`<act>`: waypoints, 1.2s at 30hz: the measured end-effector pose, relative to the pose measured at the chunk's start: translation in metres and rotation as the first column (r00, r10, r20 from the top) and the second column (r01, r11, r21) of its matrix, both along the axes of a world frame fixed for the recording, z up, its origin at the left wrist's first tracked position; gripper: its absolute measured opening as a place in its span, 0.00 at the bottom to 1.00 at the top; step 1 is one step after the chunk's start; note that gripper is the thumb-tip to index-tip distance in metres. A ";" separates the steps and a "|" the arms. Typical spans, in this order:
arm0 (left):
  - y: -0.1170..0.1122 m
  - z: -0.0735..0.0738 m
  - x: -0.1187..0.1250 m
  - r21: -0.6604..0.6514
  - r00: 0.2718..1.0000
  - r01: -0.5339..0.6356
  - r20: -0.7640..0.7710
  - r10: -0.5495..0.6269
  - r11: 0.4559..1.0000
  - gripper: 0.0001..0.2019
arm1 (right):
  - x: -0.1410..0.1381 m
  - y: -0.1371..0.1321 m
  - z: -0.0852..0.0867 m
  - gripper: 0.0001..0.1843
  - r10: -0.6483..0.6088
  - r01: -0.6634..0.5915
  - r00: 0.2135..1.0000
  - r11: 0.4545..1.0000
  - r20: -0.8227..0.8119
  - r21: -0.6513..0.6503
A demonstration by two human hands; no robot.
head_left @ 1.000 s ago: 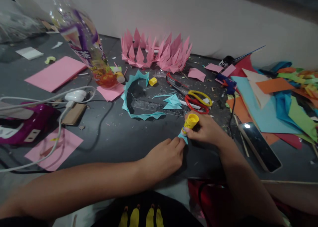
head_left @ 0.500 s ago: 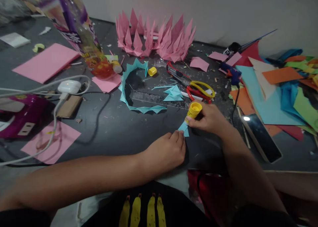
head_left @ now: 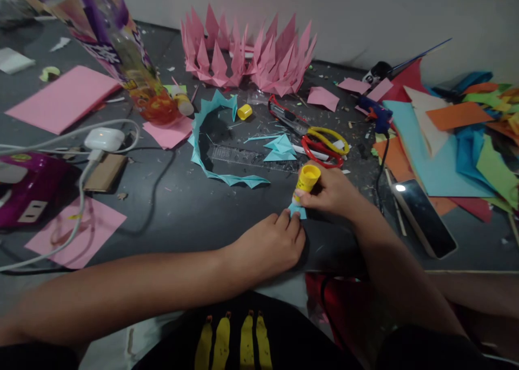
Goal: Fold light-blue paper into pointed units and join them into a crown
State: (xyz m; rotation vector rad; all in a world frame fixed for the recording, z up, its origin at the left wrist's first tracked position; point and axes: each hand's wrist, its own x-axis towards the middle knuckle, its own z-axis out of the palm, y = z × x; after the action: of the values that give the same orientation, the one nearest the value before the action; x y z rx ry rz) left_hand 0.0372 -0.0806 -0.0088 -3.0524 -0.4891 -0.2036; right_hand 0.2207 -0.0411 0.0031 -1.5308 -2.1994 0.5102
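Observation:
My right hand (head_left: 334, 194) grips a yellow glue stick (head_left: 305, 180) and presses its lower end onto a small folded light-blue paper piece (head_left: 298, 211) on the dark table (head_left: 203, 213). My left hand (head_left: 270, 246) has its fingers curled, with the fingertips pinning the same blue piece down from the near side. Just beyond lie a curved chain of joined blue paper points (head_left: 211, 143) and two loose blue folded pieces (head_left: 279, 148) on a clear ruler (head_left: 243, 156).
A pink paper crown (head_left: 247, 54) stands at the back. Red and yellow scissors (head_left: 324, 146), a yellow cap (head_left: 244, 112), a blue glue gun (head_left: 377, 116) and a phone (head_left: 424, 216) lie to the right, beside coloured paper scraps (head_left: 458, 138). A bottle (head_left: 117, 51), cables, a white charger (head_left: 103, 139) and pink sheets sit left.
The view has tilted slightly, so things sit higher in the picture. My right hand has shifted the glue stick a little over the blue piece; my left hand keeps holding it down.

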 end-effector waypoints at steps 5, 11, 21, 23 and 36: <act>0.001 0.001 -0.001 0.013 1.000 0.002 -0.009 -0.002 1.000 0.14 | 0.004 0.001 0.001 0.09 -0.001 0.000 1.000 1.000 0.030 0.019; 0.002 0.000 -0.001 0.010 1.000 0.005 0.006 -0.005 1.000 0.14 | 0.007 0.002 0.000 0.10 -0.022 0.022 0.999 1.000 0.042 0.000; 0.004 0.004 -0.002 -0.034 1.000 0.013 0.011 -0.013 0.999 0.14 | 0.009 0.005 -0.002 0.12 0.003 -0.004 0.998 1.000 0.061 0.009; 0.006 0.003 -0.002 -0.051 1.000 0.011 0.023 -0.010 0.999 0.13 | 0.011 0.006 -0.004 0.15 -0.042 0.038 0.997 0.997 0.063 0.061; 0.030 0.004 -0.002 -0.253 0.964 -0.225 0.081 0.253 0.941 0.07 | 0.037 0.009 -0.003 0.16 -0.439 0.450 0.891 0.831 -0.112 0.327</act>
State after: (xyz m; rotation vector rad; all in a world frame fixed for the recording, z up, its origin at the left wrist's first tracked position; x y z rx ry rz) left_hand 0.0353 -0.0510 -0.0049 -3.1848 -0.9541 -0.3298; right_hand 0.2575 -0.0317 -0.0003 -1.7371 -1.7007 -0.0041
